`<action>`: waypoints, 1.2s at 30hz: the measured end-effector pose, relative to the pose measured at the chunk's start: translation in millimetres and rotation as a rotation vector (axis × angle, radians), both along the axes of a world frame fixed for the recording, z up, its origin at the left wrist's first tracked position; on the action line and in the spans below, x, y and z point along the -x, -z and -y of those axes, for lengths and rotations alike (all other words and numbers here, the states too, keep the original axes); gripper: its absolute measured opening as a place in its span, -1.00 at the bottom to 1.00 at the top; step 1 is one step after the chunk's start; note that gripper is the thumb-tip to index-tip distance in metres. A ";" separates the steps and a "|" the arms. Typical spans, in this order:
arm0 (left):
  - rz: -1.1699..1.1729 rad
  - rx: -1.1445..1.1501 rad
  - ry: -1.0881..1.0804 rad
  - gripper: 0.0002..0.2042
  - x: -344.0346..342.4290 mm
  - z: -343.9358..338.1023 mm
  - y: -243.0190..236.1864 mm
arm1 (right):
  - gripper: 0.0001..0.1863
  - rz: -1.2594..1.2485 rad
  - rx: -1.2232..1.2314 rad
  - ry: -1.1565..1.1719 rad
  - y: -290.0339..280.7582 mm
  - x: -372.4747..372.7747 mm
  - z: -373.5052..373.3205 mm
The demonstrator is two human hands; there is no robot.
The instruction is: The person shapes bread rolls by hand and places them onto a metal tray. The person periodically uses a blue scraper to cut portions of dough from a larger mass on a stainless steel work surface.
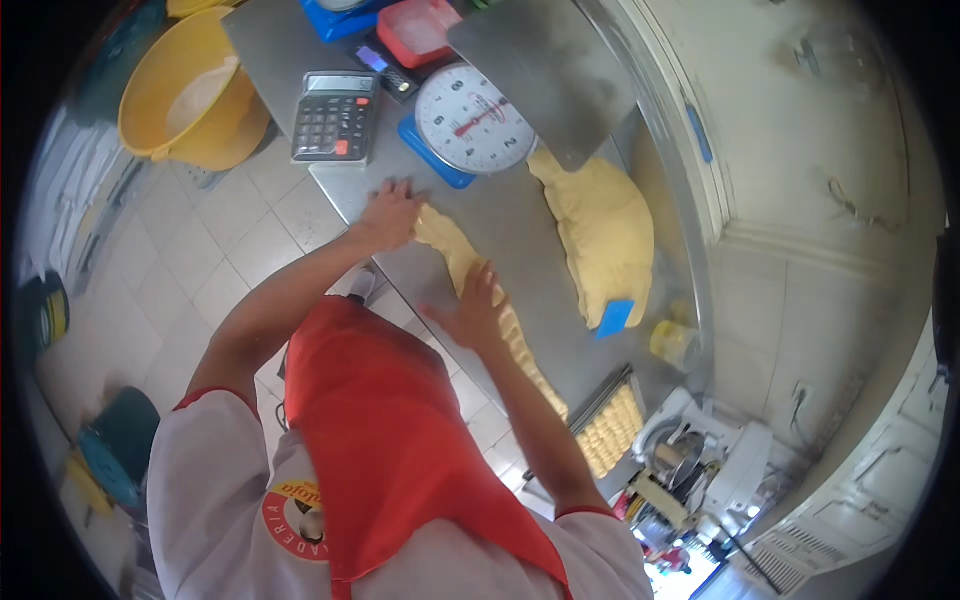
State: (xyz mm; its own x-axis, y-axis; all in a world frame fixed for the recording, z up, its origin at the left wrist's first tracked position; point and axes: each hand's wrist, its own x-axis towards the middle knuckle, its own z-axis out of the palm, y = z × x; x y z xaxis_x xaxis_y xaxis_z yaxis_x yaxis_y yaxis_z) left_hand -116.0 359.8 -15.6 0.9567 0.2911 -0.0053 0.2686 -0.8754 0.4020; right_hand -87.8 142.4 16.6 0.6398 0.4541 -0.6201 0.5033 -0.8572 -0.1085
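Observation:
A long strip of pale yellow dough [520, 345] lies along the near edge of the steel table. At its far end my left hand [392, 214] rests with the fingers spread, touching or right beside the dough. Partway down the strip, my right hand [474, 312] lies over it, fingers stretched and thumb held apart, hiding a short length. A large mound of dough [606, 235] sits farther right on the steel table [515, 240], with a blue scraper [614, 318] on its near end.
Beyond my hands are a dial scale [476, 120] with a metal plate [550, 75], a calculator [335, 117] and a red container [418, 30]. A yellow tub [195, 95] stands left. At right are a tray of dough pieces [610, 432], a jar [675, 345] and a mixer [720, 455].

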 end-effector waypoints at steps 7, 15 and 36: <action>0.206 0.624 -0.053 -0.56 -3.2 -35.3 24.4 | 0.42 -0.198 -0.125 -0.012 4.9 -11.2 -50.0; 0.311 1.006 -0.302 -0.62 25.1 -37.5 18.5 | 0.31 -0.189 0.256 -0.172 -0.3 -30.0 -113.7; 0.233 0.154 0.483 -0.58 -13.6 191.4 -41.7 | -0.78 0.727 -0.494 1.447 74.3 109.9 425.0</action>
State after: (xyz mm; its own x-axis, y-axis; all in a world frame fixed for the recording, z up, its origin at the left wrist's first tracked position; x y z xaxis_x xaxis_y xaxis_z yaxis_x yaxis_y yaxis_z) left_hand -102.4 168.4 26.1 0.9621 -0.1685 0.2142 -0.2601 -0.8031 0.5361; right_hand -197.7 -282.5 -57.7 0.7423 -0.6698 -0.0204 -0.5433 -0.5837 -0.6034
